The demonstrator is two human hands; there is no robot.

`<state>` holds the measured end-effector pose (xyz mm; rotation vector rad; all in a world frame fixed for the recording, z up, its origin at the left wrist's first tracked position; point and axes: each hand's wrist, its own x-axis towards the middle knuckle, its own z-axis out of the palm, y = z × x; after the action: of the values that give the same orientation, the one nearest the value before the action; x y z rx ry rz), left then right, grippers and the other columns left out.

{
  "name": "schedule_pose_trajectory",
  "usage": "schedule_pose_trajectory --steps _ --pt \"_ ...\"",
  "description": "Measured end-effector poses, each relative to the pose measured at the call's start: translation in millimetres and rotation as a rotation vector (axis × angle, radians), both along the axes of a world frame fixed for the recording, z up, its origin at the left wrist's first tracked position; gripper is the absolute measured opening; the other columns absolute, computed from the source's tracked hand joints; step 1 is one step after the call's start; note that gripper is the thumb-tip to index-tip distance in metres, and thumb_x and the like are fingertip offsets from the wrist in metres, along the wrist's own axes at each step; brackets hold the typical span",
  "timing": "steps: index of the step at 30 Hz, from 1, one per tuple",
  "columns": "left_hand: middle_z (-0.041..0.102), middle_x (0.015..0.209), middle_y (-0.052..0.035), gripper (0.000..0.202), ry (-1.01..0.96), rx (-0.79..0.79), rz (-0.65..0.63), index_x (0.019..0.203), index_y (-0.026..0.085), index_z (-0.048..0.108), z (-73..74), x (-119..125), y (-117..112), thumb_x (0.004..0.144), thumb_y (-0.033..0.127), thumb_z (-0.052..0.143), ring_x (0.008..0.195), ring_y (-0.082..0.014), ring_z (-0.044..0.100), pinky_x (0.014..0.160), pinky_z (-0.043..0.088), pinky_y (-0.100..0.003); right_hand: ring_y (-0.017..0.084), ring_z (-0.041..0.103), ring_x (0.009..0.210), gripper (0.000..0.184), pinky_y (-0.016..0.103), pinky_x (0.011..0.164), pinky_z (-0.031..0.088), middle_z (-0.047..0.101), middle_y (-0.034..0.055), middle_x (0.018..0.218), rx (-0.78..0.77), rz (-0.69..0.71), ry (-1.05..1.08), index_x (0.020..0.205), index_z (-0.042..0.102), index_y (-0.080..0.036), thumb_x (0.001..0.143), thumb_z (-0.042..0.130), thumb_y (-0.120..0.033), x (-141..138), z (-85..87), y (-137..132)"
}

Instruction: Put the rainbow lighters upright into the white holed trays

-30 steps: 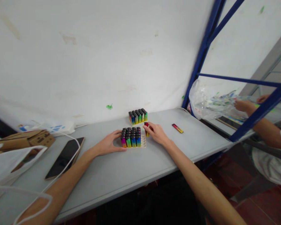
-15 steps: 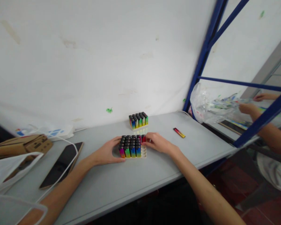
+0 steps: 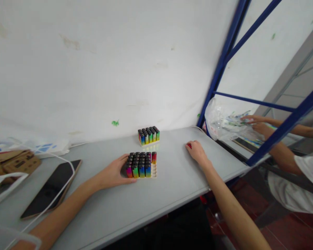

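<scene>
Several multicoloured lighters (image 3: 138, 166) with black tops stand upright in rows in a pale tray (image 3: 154, 172). My left hand (image 3: 114, 174) grips the left side of this tray, thumb at the front corner and fingers behind. In the tray's right column a red lighter (image 3: 153, 158) stands at the back, with bare slots in front of it. Farther right on the table, my right hand (image 3: 197, 152) is closed over a lighter (image 3: 189, 145); only its red end shows past the fingers.
A second block of lighters (image 3: 149, 135) stands near the wall. A phone (image 3: 52, 187), a white cable (image 3: 72, 170) and a cardboard box (image 3: 18, 161) lie to the left. Right, past a blue metal frame (image 3: 219, 74), another person's hands (image 3: 261, 126) handle plastic bags (image 3: 215, 119).
My right hand has left the tray and moved right to the loose lighter, now covering most of it. The red lighter stays in the tray. My left hand keeps its grip.
</scene>
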<state>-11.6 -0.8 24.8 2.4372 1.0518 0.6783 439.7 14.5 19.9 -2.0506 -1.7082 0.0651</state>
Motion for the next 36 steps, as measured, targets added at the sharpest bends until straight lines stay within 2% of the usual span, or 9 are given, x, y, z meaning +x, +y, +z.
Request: schedule_pose_trajectory --steps 4,6,9,13,20,24,28,32,36 --pt "0.079 0.150 -0.0122 0.084 -0.003 0.014 0.009 0.145 0.024 0.075 3.8 3 -1 0.075 0.066 0.096 0.140 -0.0473 0.074 0.127 0.058 -0.057 0.025 0.076 0.075 0.035 0.035 0.070 0.059 0.080 0.0115 0.089 0.161 0.128 0.475 0.100 0.078 -0.018 0.103 0.065 -0.051 -22 4.1 2" --pt "0.078 0.150 -0.0134 0.086 -0.006 0.005 -0.004 0.147 0.022 0.074 4.1 3 0 0.076 0.066 0.097 0.141 -0.0464 0.074 0.127 0.058 -0.057 0.021 0.070 0.061 0.054 0.031 0.053 0.052 0.080 0.0089 0.091 0.221 0.184 0.730 0.106 0.074 -0.019 0.098 0.063 -0.072 -41 5.5 0" --pt "0.078 0.151 -0.0153 0.088 -0.017 -0.009 -0.025 0.148 0.021 0.073 2.5 2 2 0.078 0.067 0.097 0.141 -0.0448 0.073 0.129 0.056 -0.058 0.015 0.060 0.048 0.068 0.026 0.042 0.039 0.079 0.0048 0.090 0.230 0.286 0.901 0.114 0.068 -0.022 0.091 0.059 -0.086 -71 4.1 -5" --pt "0.076 0.154 -0.0147 0.090 -0.013 -0.026 -0.029 0.150 0.022 0.072 1.4 1 4 0.076 0.066 0.099 0.145 -0.0451 0.071 0.132 0.053 -0.058 0.016 0.055 0.047 0.060 0.027 0.051 0.041 0.068 -0.0039 0.063 0.123 0.328 0.793 0.107 0.068 -0.024 0.098 0.054 -0.081 -97 -2.7 -9" --pt "0.076 0.153 -0.0154 0.090 0.002 -0.037 -0.036 0.150 0.020 0.071 6.0 2 2 0.079 0.069 0.096 0.143 -0.0443 0.072 0.131 0.053 -0.057 0.021 0.063 0.071 0.050 0.031 0.071 0.045 0.067 0.0011 0.072 0.152 0.330 0.598 0.086 0.067 -0.024 0.106 0.050 -0.066 -103 -5.1 -15" --pt "0.076 0.154 -0.0140 0.089 0.004 -0.026 -0.029 0.151 0.021 0.070 6.7 3 0 0.080 0.068 0.096 0.143 -0.0440 0.072 0.131 0.054 -0.057 0.017 0.047 0.066 0.056 0.031 0.065 0.035 0.048 -0.0025 0.062 0.179 0.344 0.551 0.065 0.048 -0.026 0.102 0.052 -0.069 -110 -2.8 -22" --pt "0.076 0.155 -0.0140 0.089 -0.012 -0.021 -0.042 0.152 0.021 0.070 5.5 3 0 0.081 0.066 0.095 0.143 -0.0443 0.072 0.131 0.054 -0.057 0.014 0.032 0.064 0.051 0.032 0.061 0.024 0.028 -0.0034 0.062 0.184 0.350 0.577 0.060 0.031 -0.029 0.092 0.053 -0.062 -119 -3.3 -31" --pt "0.075 0.156 -0.0140 0.091 -0.022 -0.020 -0.038 0.153 0.020 0.071 3.0 2 1 0.080 0.067 0.096 0.145 -0.0442 0.071 0.131 0.054 -0.054 0.014 0.031 0.064 0.044 0.032 0.061 0.022 0.030 -0.0031 0.063 0.173 0.375 0.581 0.061 0.033 -0.028 0.088 0.053 -0.056 -121 -4.1 -38" --pt "0.074 0.157 -0.0136 0.090 -0.021 -0.032 -0.036 0.154 0.022 0.070 1.5 2 2 0.079 0.063 0.098 0.146 -0.0432 0.070 0.133 0.052 -0.054 0.016 0.039 0.063 0.049 0.032 0.062 0.030 0.039 -0.0037 0.062 0.192 0.442 0.543 0.067 0.037 -0.028 0.098 0.054 -0.062 -119 -1.2 -45"
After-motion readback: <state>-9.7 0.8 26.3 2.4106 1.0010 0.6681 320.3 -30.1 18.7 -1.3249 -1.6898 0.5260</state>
